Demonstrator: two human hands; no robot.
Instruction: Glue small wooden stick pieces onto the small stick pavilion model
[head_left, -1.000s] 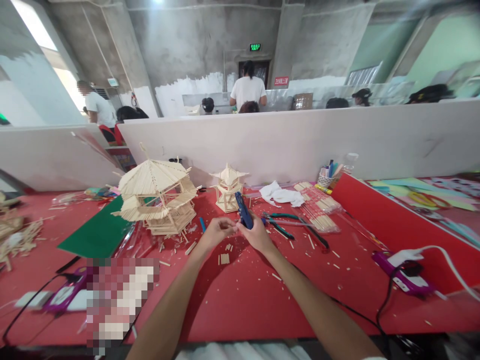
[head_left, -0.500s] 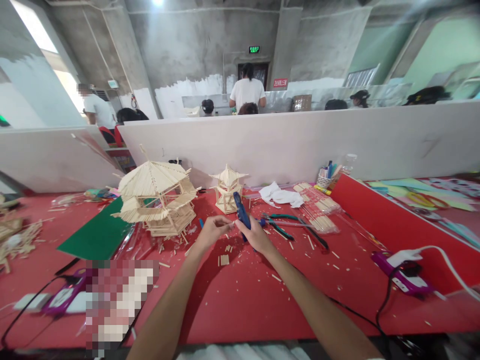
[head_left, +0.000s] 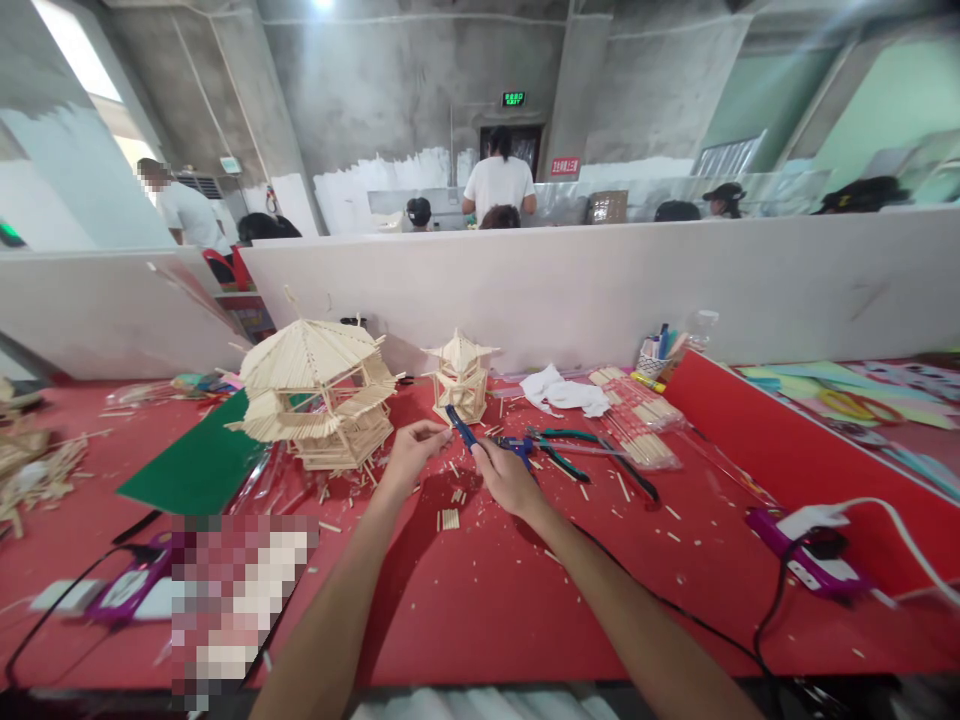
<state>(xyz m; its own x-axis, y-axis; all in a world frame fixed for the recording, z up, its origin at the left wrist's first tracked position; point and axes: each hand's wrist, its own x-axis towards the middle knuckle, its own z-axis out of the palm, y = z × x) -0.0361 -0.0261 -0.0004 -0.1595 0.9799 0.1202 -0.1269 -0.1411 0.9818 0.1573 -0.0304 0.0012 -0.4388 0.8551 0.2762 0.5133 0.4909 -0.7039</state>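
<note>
My right hand point(head_left: 507, 478) is closed around a blue glue gun point(head_left: 463, 430) whose nozzle points up and left toward my other hand. My left hand point(head_left: 412, 455) is pinched shut at the nozzle tip; what it holds is too small to make out. Both hands hover over the red table point(head_left: 480, 590), just in front of a small stick pavilion point(head_left: 460, 377). A larger stick pavilion point(head_left: 319, 394) stands to the left. Short stick pieces point(head_left: 448, 518) lie below my hands.
Green-handled pliers point(head_left: 561, 448) and a packet of sticks point(head_left: 637, 415) lie to the right, with a white cloth point(head_left: 562, 391) and a pen cup point(head_left: 654, 355) behind. A purple power strip point(head_left: 806, 555) and cables sit at right, a green mat point(head_left: 196, 466) at left. People stand beyond the white partition point(head_left: 600, 290).
My right hand has tipped the glue gun down and to the left, from nearly upright to slanted. Both hands have shifted slightly up toward the small pavilion.
</note>
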